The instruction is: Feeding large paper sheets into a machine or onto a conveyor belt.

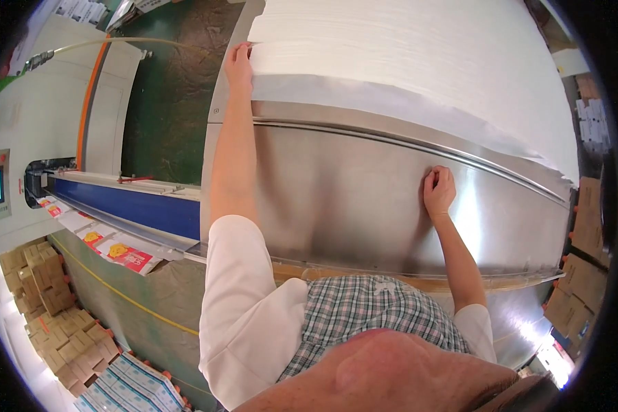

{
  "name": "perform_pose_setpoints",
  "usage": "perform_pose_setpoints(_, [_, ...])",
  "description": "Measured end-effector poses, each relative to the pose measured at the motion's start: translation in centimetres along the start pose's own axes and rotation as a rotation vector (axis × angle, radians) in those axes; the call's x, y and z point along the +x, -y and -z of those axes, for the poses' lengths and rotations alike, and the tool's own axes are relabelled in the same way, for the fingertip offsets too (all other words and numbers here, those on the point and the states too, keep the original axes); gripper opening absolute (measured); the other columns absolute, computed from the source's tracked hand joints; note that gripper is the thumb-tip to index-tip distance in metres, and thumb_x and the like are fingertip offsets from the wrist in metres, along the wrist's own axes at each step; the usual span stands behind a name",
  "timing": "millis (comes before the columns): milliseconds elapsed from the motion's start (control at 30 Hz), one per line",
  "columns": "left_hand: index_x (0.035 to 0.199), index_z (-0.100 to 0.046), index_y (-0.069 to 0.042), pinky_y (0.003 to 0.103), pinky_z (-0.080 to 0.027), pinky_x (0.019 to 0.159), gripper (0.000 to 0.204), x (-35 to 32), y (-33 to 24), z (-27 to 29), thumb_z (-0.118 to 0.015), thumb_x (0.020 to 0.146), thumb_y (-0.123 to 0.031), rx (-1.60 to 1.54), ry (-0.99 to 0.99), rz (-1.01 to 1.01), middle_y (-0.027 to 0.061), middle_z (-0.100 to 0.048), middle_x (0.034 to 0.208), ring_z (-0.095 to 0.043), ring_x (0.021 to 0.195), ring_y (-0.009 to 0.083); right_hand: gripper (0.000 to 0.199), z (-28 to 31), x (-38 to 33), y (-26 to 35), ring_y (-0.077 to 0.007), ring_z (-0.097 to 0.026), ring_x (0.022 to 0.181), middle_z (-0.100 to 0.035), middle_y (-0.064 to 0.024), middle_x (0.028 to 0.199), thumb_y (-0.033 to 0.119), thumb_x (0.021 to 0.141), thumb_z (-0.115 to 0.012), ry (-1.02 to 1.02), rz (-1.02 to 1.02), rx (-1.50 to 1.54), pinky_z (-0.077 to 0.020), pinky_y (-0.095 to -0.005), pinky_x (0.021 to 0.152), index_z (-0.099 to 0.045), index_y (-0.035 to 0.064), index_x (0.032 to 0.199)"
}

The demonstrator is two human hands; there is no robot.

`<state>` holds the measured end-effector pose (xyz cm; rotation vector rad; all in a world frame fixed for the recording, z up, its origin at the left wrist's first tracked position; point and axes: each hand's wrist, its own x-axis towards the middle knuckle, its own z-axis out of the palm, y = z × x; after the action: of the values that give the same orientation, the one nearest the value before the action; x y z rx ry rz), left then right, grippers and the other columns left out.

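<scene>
A broad stack of thin white paper sheets (pixel 405 48) lies across the far part of a stainless-steel table (pixel 336 185). My left hand (pixel 239 65) is stretched far forward, its fingers against the left edge of the stack near its front corner. Those fingers look fairly straight, and I see nothing held in them. Over the bare steel in front of the stack is my right hand (pixel 439 192), its fingers curled in and nothing visible in them. The stack's near edge slopes down toward a long groove in the metal.
At the left stands a pale machine (pixel 41 123) with a small lit screen, joined to a blue conveyor belt (pixel 123 206). Red-and-white printed packs (pixel 127 255) lie along the belt's near side. Cardboard boxes (pixel 48 275) are piled at lower left, more cartons (pixel 587 226) at right.
</scene>
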<state>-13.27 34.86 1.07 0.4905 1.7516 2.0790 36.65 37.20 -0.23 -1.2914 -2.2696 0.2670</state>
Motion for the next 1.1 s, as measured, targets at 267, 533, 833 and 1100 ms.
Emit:
perform_pose_setpoints(267, [0.081, -0.061, 0.0, 0.024, -0.041, 0.065, 0.016, 0.6, 0.4, 0.4, -0.052, 0.079, -0.013, 0.088, -0.029, -0.033, 0.0032, -0.059, 0.076, -0.053, 0.072, 0.0113, 0.005, -0.2, -0.1, 0.2, -0.029, -0.051, 0.067, -0.052, -0.0101, 0.073, 0.007, 0.076, -0.054, 0.001, -0.009, -0.004, -0.0416, -0.0381, 0.059, -0.05, 0.0056, 0.079])
perform_pose_setpoints(533, [0.077, -0.06, -0.002, 0.024, -0.038, 0.059, 0.016, -0.7, -0.5, 1.4, -0.054, 0.077, -0.017, 0.126, 0.141, 0.125, 0.0006, -0.055, 0.07, -0.048, 0.066, 0.0092, 0.005, 0.1, -0.1, 0.1, -0.0292, -0.051, 0.067, -0.051, -0.0103, 0.072, 0.007, 0.076, -0.053, -0.007, 0.001, -0.002, -0.0415, -0.0381, 0.058, -0.05, 0.0055, 0.079])
perform_pose_setpoints(833, [0.1, -0.062, -0.005, 0.033, -0.043, 0.08, 0.044, 0.2, -6.5, -4.4, -0.053, 0.082, -0.045, 1.265, 0.873, -0.165, 0.0104, -0.063, 0.097, -0.057, 0.092, 0.0234, 0.005, 0.3, 0.4, -0.4, -0.0261, -0.05, 0.061, -0.049, -0.0087, 0.069, 0.005, 0.076, -0.054, -0.035, 0.011, 0.0, -0.0405, -0.0362, 0.054, -0.051, 0.0062, 0.08])
perform_pose_setpoints(1100, [0.124, -0.042, -0.008, 0.04, -0.037, 0.093, 0.087, -8.4, -5.8, -16.0, -0.069, 0.058, -0.057, 1.321, 1.33, -0.325, 0.0145, -0.05, 0.12, -0.047, 0.111, 0.0274, 0.012, 1.0, 3.8, 2.1, -0.0249, -0.059, 0.067, -0.059, -0.0128, 0.072, 0.011, 0.082, -0.054, 0.125, -0.121, 0.333, -0.0461, -0.0307, 0.062, -0.057, 0.0027, 0.09])
